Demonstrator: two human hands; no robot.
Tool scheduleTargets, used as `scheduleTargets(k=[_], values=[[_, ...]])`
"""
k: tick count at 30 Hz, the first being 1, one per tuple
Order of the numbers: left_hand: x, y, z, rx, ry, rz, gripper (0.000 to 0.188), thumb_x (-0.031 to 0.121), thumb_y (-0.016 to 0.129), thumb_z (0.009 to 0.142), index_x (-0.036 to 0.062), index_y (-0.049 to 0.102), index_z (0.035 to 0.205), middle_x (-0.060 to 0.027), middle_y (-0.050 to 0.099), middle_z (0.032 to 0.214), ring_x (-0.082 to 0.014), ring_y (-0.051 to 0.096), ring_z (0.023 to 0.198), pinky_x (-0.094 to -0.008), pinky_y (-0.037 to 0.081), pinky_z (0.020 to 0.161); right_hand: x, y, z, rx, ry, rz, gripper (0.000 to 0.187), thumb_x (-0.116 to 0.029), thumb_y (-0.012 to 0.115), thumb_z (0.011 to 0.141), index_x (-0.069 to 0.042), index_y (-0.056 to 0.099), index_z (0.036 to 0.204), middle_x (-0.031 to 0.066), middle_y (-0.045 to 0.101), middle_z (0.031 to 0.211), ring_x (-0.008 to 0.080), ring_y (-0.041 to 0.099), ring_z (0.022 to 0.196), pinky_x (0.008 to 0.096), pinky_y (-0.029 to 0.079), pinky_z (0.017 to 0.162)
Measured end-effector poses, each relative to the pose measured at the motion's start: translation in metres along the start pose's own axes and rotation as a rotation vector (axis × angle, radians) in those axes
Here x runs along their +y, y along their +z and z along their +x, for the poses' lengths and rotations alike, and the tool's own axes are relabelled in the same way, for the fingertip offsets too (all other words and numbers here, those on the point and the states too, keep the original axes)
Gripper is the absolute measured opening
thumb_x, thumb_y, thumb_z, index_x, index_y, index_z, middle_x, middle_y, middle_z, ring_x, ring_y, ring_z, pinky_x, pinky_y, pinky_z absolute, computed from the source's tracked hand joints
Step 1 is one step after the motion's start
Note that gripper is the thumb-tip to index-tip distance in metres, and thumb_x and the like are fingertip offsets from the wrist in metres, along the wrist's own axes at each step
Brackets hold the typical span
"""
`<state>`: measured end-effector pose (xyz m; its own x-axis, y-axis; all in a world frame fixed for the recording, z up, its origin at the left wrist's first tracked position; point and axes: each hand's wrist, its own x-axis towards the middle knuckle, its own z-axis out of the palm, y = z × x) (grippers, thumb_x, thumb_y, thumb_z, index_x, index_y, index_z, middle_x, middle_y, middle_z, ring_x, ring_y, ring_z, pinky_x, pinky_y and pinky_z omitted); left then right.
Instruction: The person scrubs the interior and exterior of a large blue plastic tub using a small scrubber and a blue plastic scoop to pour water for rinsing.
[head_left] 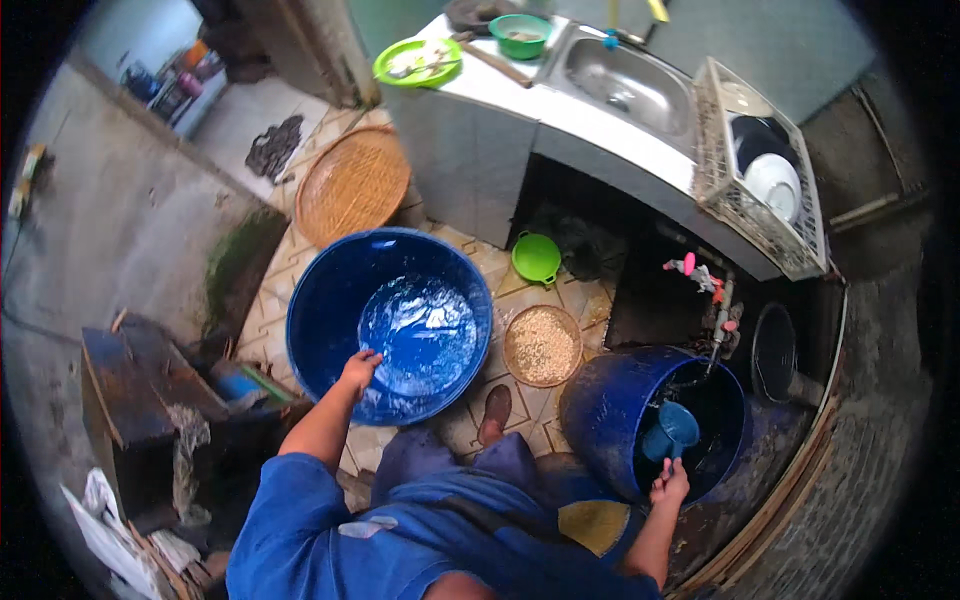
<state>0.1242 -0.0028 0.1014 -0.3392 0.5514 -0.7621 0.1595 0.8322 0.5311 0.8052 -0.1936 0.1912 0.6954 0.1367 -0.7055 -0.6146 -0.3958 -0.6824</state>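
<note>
My right hand [670, 484] is closed around the handle of a blue water dipper [680, 424]. The dipper is inside the mouth of a tall blue barrel [610, 405] on the right; whether it holds water I cannot tell. On the left, my left hand [362, 370] hovers over the near-left part of a wide blue tub [312, 300], its fingers apart and empty. Rippling, shiny water [418, 325] lies in the bottom of the tub. Between tub and barrel, a round basket of pale grains or beans [542, 345] sits on the tiled floor.
A green basin [536, 257] and a large woven tray [352, 185] are on the floor beyond. Pink-handled taps [690, 264] project near the barrel. Above stands a counter with a metal sink [625, 85] and a dish rack [760, 170]. An old wooden box [150, 385] is at left.
</note>
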Motion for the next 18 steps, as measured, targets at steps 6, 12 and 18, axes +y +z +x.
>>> scheduleTargets(k=[6, 12, 18], values=[[-0.031, -0.008, 0.003, -0.043, 0.046, 0.037, 0.058, 0.036, 0.068, 0.089, 0.004, 0.055, 0.135, -0.0172, 0.061, 0.13, -0.0276, 0.057, 0.119, -0.0381, 0.045, 0.099, -0.034, 0.0, -0.168, 0.011, -0.325, -0.239, 0.037, -0.025, 0.059, 0.097, -0.006, 0.054, 0.128, 0.0012, 0.065, 0.093, 0.0036, 0.041, 0.051, 0.0194, 0.029, 0.038], [-0.041, 0.022, 0.022, -0.131, 0.103, -0.04, 0.055, 0.035, 0.065, 0.091, 0.002, 0.055, 0.134, -0.0181, 0.059, 0.132, -0.0297, 0.057, 0.12, -0.0379, 0.045, 0.1, -0.04, 0.059, -0.252, -0.299, -0.524, -0.579, 0.029, -0.018, 0.06, 0.094, -0.003, 0.06, 0.119, -0.0001, 0.063, 0.081, 0.0028, 0.038, 0.051, 0.02, 0.028, 0.043], [-0.003, 0.019, 0.049, -0.096, 0.161, -0.135, 0.056, 0.035, 0.062, 0.092, 0.0003, 0.053, 0.135, -0.0194, 0.06, 0.13, -0.0296, 0.058, 0.119, -0.0369, 0.046, 0.099, 0.026, 0.203, -0.307, -0.814, -0.924, -1.068, 0.028, -0.017, 0.064, 0.09, 0.004, 0.065, 0.108, 0.003, 0.067, 0.083, 0.0115, 0.059, 0.077, 0.0267, 0.047, 0.072]])
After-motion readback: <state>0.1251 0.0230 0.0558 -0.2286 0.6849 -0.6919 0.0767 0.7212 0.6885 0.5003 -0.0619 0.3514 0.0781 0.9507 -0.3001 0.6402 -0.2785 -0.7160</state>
